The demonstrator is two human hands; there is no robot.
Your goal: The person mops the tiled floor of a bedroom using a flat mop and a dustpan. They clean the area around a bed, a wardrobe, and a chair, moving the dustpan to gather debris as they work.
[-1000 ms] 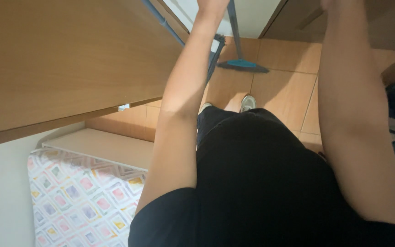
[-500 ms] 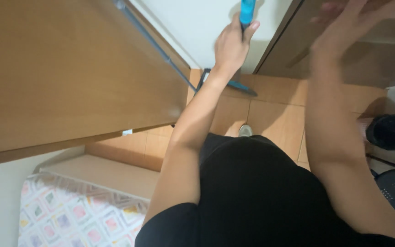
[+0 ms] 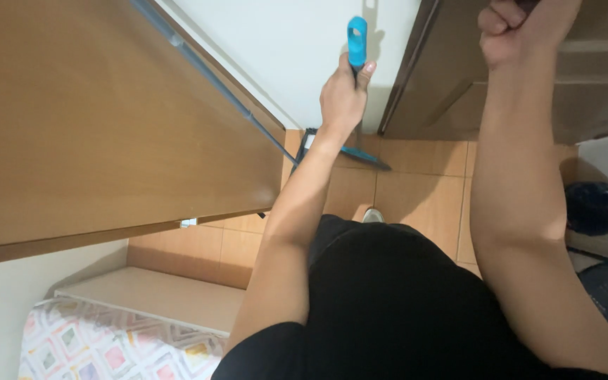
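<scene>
Left hand: wrapped around the mop handle just below its blue end, thumb up along the grip, arm stretched forward from the body.
Mop handle: blue grip with a slot at the top, held upright in front of the white wall; the shaft below the fist is mostly hidden by the hand and wrist.
Mop head: flat, blue-edged pad, lying on the floor tiles near the foot of the wall, just beyond the left forearm.
Right hand: closed into a fist, raised against the dark brown door; whether it grips anything cannot be told, since the top edge of the view cuts it off.
Door: dark brown wood, panelled, to the right of the wall.
Wall: plain white, behind the mop.
Wardrobe panel: large light-brown wooden surface filling the left side, with a thin metal rail along its edge.
Floor: tan tiles.
Bag: dark, rounded, on the floor at the right edge.
Mattress: patterned cover in pastel diamonds, bottom left corner.
Clothing: black, worn by the person, filling the lower middle.
</scene>
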